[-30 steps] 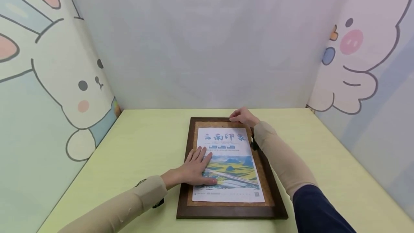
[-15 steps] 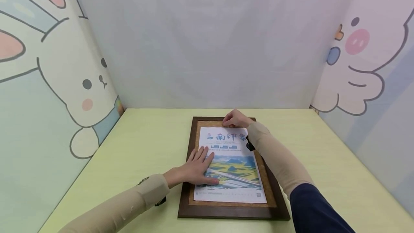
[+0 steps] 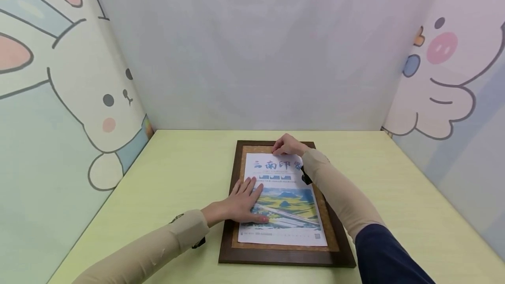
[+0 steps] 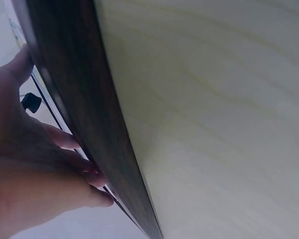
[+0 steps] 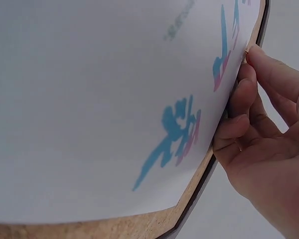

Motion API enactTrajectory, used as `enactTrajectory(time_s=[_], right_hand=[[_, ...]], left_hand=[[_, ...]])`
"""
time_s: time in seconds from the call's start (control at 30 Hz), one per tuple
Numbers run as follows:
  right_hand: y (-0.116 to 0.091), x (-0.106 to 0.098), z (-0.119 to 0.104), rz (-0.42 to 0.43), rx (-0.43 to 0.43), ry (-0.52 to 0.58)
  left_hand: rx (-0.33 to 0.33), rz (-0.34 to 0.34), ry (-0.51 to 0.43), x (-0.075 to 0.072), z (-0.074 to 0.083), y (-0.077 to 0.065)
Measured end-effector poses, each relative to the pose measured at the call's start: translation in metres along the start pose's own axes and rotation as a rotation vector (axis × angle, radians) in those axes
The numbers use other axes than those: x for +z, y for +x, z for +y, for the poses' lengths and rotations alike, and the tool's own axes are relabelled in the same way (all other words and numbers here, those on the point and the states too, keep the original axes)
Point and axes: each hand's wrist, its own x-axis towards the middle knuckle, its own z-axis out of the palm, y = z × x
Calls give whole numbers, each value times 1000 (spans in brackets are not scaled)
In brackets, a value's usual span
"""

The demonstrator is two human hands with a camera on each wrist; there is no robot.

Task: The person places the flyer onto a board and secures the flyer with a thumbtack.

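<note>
A printed poster [image 3: 284, 238] with blue lettering and a landscape lies on a brown-framed corkboard [image 3: 286, 255]. My left hand [image 3: 242, 205] lies spread over the poster's left side, thumb across the picture. In the left wrist view its fingers [image 4: 65, 137] reach past the dark frame edge. My right hand [image 3: 289, 145] is at the poster's top edge, near its middle, fingers curled under. In the right wrist view the right thumb and forefinger pinch a tiny brass-coloured thumbtack [image 5: 247, 50] at the strip of cork; the fingers mostly hide it.
The board lies on a pale yellow-green table [image 3: 185, 165]. Behind stands a plain grey-white backdrop [image 3: 256, 56]. Side panels carry a cartoon rabbit [image 3: 94, 100] and a white cartoon animal [image 3: 442, 82].
My right hand has moved left along the top of the board and down to the poster's top edge, then held there. The left hand stays spread on the poster.
</note>
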Motion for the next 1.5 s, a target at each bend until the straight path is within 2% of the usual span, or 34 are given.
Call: enactTrajectory(time_s=[0.67, 1.23, 1.4, 1.5], right_hand=[[-6, 7, 1, 28, -58, 13], [-1, 4, -3, 8, -33, -39], [-1, 1, -4, 1, -44, -41], [-4, 0, -4, 5, -19, -21]], left_hand=[[-1, -8, -6, 3, -4, 3], [6, -15, -15, 1, -5, 4], [5, -13, -18, -1, -6, 4], [3, -17, -22, -1, -6, 4]])
